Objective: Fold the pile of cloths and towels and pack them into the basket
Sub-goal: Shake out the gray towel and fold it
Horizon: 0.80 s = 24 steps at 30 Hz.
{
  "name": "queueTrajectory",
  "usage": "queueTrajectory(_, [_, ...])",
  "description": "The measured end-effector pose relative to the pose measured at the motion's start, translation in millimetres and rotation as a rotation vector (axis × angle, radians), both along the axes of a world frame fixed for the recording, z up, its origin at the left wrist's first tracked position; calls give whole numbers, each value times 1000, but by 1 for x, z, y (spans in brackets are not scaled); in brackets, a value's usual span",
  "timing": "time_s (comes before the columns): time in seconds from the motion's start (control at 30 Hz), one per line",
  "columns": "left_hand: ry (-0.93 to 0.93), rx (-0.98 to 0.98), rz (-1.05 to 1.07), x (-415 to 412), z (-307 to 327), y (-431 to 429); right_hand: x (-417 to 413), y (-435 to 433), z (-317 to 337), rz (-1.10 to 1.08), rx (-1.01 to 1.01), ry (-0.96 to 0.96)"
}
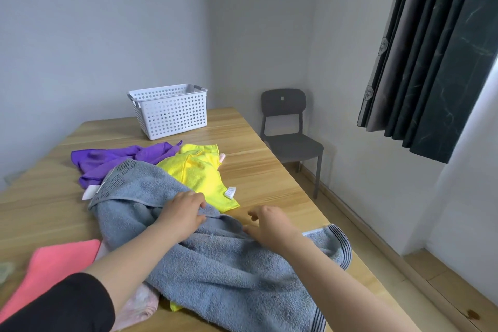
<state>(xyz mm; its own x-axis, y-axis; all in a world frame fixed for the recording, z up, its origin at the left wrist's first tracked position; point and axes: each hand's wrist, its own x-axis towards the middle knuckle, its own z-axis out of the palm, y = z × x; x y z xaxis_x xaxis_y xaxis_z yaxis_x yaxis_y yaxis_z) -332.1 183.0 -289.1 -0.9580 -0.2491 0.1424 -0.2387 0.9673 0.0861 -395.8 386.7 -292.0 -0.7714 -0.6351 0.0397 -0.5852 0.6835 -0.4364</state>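
Left hand (186,213) fingers gripping blue towel (229,272), right hand (269,226) fingers loosely spread on it, striped end at table (256,143) edge

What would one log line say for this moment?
left hand: grips grey towel | right hand: touches grey towel | white basket: far end of wooden table

The wooden table (256,170) carries a basket (172,113) at twelve o'clock, a purple cloth (107,159) at ten, a yellow cloth (202,172) mid-table, a grey towel (215,277) at six and a coral cloth (48,272) at eight.
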Motion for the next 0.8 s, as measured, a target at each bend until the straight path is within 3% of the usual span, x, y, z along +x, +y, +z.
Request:
queueTrajectory(0.23, [23,41,41,2,-6,-10,6,-18,0,-9,0,13])
queueTrajectory(0.43, [163,-84,90,10,5,-14,19,-7,32,-115,-329,267])
queueTrajectory(0.63, [500,-3,47,45,48,-25,41,3,83,-176,-708,8])
queueTrajectory(0.8, [764,17,-16,88,105,0,66,4,126,-158,-1200,-274])
